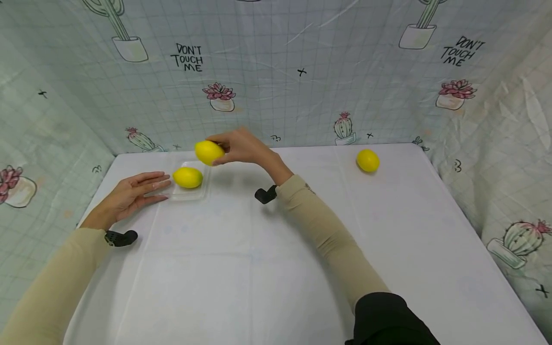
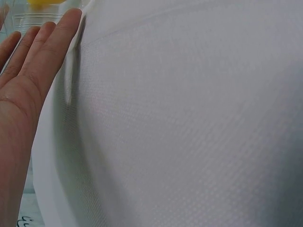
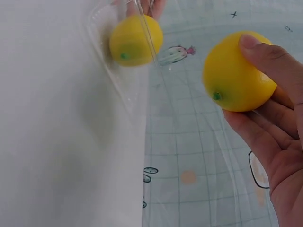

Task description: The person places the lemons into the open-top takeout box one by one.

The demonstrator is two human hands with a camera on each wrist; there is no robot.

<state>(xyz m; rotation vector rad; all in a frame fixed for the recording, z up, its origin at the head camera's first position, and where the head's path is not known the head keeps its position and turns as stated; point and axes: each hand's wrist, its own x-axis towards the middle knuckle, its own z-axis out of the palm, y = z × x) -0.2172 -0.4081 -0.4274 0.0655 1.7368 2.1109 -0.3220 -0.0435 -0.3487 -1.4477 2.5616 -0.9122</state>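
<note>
My right hand (image 1: 243, 146) holds a yellow lemon (image 1: 209, 152) in the air, thumb on one side and fingers on the other; the right wrist view shows this lemon (image 3: 239, 73) with a green spot at its end. Just below it, a second lemon (image 1: 188, 177) lies in a clear plastic container (image 1: 189, 195) near the table's far left corner. Beside the container's left side is my left hand (image 1: 135, 194), its fingers extended toward the wall, perhaps touching it. In the left wrist view the left hand (image 2: 35, 71) has straight fingers near the container's ridged side.
A third lemon (image 1: 368, 160) sits at the far right of the white-covered table (image 1: 241, 268). Patterned curtains (image 1: 276, 76) with cactus drawings hang behind the table and along both sides. A black wrist mount (image 1: 265, 194) juts out from each sleeve.
</note>
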